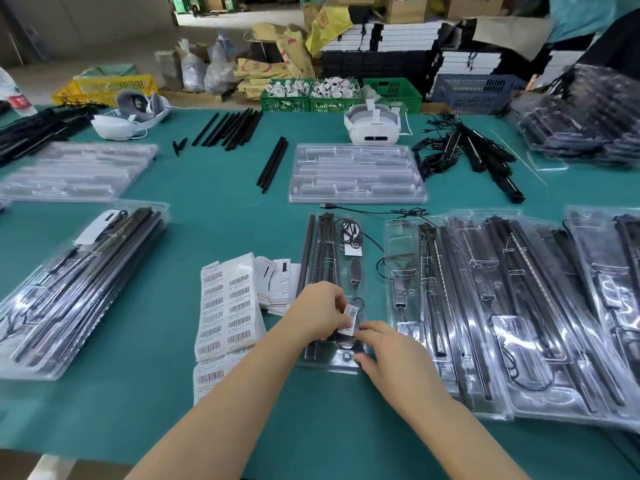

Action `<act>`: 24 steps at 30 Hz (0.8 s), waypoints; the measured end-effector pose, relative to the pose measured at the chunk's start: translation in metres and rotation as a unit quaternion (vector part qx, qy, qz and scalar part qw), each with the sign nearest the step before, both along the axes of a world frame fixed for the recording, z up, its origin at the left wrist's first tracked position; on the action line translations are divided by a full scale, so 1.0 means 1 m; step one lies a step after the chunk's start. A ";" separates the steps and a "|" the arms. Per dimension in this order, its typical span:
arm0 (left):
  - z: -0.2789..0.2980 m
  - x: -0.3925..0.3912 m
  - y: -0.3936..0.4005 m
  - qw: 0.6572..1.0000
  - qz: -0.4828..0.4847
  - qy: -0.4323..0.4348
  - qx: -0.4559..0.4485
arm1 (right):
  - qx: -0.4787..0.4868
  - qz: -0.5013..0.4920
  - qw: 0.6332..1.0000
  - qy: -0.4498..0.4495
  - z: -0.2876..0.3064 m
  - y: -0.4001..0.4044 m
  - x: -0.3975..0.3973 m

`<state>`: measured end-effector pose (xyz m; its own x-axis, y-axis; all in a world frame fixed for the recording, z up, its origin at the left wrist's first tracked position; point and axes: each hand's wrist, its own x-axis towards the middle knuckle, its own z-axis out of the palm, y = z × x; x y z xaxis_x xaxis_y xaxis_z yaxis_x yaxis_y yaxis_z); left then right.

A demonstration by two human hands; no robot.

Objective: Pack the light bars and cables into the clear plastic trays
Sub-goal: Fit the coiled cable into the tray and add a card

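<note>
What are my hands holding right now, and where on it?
The left hand pinches a barcode label by its left edge, over the filled tray. The right hand touches the label's lower right corner; its grip is unclear.

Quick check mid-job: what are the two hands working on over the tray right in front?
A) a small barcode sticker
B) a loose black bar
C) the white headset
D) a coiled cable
A: the left hand and right hand pinch a small barcode sticker over the near end of the tray.

Bright, even light; edges bowed.
</note>
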<state>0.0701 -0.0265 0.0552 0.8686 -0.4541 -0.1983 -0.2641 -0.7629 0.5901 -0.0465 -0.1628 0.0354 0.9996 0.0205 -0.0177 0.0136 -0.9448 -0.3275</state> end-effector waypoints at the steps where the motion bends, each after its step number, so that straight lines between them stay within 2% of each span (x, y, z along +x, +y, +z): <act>1: 0.000 0.000 0.001 1.000 0.006 0.011 -0.011 | 0.000 0.001 1.000 0.002 0.000 -0.001 0.000; 5: 0.000 0.002 0.006 0.997 0.019 0.057 -0.053 | -0.007 0.000 1.000 0.004 -0.001 -0.001 0.002; 11: 0.000 -0.001 0.005 0.998 0.020 0.043 -0.045 | -0.016 -0.005 1.000 0.005 -0.003 -0.001 0.004; 17: 0.003 -0.002 -0.002 0.994 -0.032 -0.078 0.076 | -0.026 0.000 1.000 -0.012 -0.007 0.000 0.001; 24: -0.002 0.016 0.004 0.994 -0.039 -0.060 0.079 | -0.044 0.021 0.999 0.021 -0.005 -0.001 0.002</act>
